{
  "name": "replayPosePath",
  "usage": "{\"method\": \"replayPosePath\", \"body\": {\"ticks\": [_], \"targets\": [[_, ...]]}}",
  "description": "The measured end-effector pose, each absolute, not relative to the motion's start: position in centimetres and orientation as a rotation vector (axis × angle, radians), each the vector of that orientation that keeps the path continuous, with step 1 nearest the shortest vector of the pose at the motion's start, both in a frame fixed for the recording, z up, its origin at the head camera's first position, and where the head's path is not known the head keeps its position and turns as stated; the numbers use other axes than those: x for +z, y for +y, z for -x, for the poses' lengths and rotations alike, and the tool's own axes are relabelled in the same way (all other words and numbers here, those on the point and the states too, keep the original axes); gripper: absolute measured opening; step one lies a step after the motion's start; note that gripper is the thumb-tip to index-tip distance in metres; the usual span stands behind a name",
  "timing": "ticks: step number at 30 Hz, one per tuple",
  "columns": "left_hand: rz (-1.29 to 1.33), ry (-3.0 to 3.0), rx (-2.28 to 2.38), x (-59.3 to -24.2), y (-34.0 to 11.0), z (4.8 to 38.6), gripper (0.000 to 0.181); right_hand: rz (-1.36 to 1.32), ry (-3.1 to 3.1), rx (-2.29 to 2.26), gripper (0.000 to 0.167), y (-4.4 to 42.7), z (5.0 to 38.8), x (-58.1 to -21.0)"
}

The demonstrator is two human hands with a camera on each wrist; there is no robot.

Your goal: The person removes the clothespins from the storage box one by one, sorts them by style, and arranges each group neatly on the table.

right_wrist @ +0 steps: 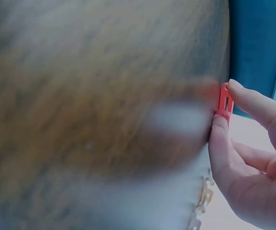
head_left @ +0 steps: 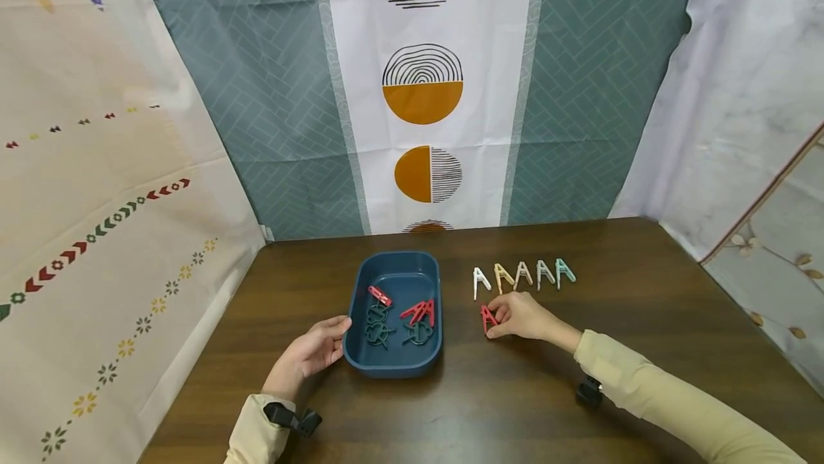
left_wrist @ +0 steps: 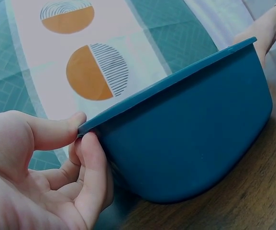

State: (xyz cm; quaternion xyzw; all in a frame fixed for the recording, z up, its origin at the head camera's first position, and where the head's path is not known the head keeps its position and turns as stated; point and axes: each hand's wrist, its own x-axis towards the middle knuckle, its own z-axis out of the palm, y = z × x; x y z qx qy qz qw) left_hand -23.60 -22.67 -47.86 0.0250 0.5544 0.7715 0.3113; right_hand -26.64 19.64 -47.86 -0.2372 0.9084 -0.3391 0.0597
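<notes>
My left hand (head_left: 314, 351) pinches the rim of a blue plastic bin (head_left: 394, 369) at its left side, thumb above and fingers below in the left wrist view. Inside the bin lie several red clothespins (head_left: 421, 312) and some dark green clips (head_left: 378, 334). To the right of the bin, my right hand (head_left: 526, 317) holds a red clothespin (head_left: 487, 319) between thumb and fingers, at the tabletop. The right wrist view shows the same red clothespin (right_wrist: 226, 103) at the fingertips, beside the bin wall.
Behind the right hand runs a row of several clothespins: white (head_left: 480, 280), yellow (head_left: 503, 277), beige, grey and a green one (head_left: 564, 272) at the right end. All lie on a dark wooden table (head_left: 515, 414). A patterned cloth (head_left: 425, 185) hangs along the table's back edge.
</notes>
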Motion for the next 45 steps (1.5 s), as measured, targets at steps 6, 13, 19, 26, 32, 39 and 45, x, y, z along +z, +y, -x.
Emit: {"method": "replayPosePath", "body": {"ticks": [6,13,19,26,32,39,45], "targets": [[-0.075,1.46,2.036,-47.8,-22.6,23.7,0.012,0.73,2.735,-1.012,0.054,19.4,26.5,-47.5],[-0.065,1.454,2.048,-48.0,-22.7,23.7,0.013,0.735,2.716,-1.039,0.048,19.6,26.8,-46.5],[-0.074,1.453,2.04,-48.3,-22.8,23.6,0.013,0.747,2.697,-1.072,0.044,19.6,27.2,-46.0],[-0.047,1.46,2.047,-48.3,-22.7,23.5,0.015,0.783,2.699,-1.1,0.037,18.8,27.4,-46.1],[-0.047,1.464,2.047,-48.4,-22.8,23.4,0.013,0.835,2.747,-1.153,0.031,17.9,27.6,-45.9],[-0.051,1.477,2.058,-48.2,-22.6,23.5,0.015,0.914,2.749,-1.256,0.024,16.2,27.6,-45.0],[-0.049,1.46,2.069,-48.2,-22.6,23.6,0.014,0.943,2.746,-1.307,0.024,14.5,27.8,-44.6]]}}
